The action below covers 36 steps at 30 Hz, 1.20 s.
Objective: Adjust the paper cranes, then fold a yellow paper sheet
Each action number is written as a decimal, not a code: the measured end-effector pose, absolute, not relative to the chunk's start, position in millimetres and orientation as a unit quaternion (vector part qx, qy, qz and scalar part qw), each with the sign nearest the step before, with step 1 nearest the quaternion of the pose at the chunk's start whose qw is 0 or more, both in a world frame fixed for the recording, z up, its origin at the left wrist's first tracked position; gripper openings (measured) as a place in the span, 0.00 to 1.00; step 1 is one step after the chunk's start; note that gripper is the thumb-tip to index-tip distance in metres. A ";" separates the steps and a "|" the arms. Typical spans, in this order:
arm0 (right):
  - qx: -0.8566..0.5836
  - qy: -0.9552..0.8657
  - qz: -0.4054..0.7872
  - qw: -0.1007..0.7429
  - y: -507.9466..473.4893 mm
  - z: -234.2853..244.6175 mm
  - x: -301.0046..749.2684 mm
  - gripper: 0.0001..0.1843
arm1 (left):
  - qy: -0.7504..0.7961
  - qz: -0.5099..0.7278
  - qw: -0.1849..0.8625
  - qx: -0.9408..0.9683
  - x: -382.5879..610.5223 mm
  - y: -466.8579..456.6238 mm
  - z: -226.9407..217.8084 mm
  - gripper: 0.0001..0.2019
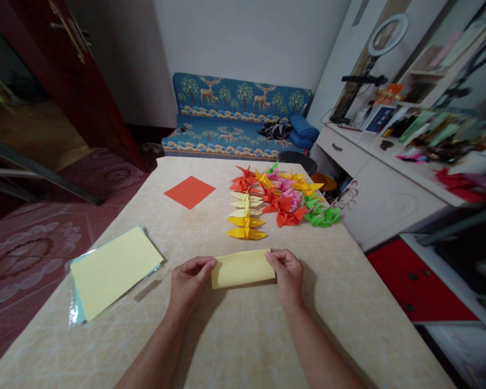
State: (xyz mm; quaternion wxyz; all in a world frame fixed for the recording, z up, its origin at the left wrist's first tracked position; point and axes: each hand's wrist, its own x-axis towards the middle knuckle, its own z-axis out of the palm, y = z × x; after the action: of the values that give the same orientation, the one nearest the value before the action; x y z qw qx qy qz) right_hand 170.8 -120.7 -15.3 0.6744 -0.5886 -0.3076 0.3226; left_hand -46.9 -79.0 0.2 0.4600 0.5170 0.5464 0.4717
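Between my two hands is a pale yellow sheet of paper [243, 269], folded into a wide rectangle and held just over the table. My left hand [191, 278] pinches its left end, thumb on top. At the upper right corner, my right hand [287, 274] pinches it the same way. Beyond the paper stands a row of folded paper cranes [246, 222], orange-yellow in front, then pale yellow and red. A cluster of red, pink, orange and green cranes [285, 202] lies to the right of that row.
A red paper square [190, 192] lies flat at the far left of the table [235, 346]. Nearer, a yellow sheet [117, 270] tops a stack in clear plastic. A blue patterned sofa [227, 127] stands behind, and a cluttered white dresser [364, 156] is on the right.
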 end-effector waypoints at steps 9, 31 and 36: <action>-0.597 -0.312 0.316 0.668 -121.1 -14.8 171.0 0.12 | 0.541 0.482 0.468 0.506 -46.0 -78.8 -0.8 0.09; -0.610 -0.324 0.310 0.653 -121.0 -13.2 170.1 0.13 | 0.511 0.532 0.489 0.465 -45.4 -78.3 -3.8 0.16; -0.607 -0.349 0.290 0.652 -120.4 -10.0 168.1 0.12 | 0.503 0.520 0.492 0.484 -47.2 -77.2 -4.6 0.17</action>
State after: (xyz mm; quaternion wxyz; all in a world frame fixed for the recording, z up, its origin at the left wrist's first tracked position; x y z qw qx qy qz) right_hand 168.1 -120.4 -10.0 0.6522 -0.6075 -0.3488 0.2898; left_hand -47.2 -77.2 -4.6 0.4922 0.4844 0.5027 0.5200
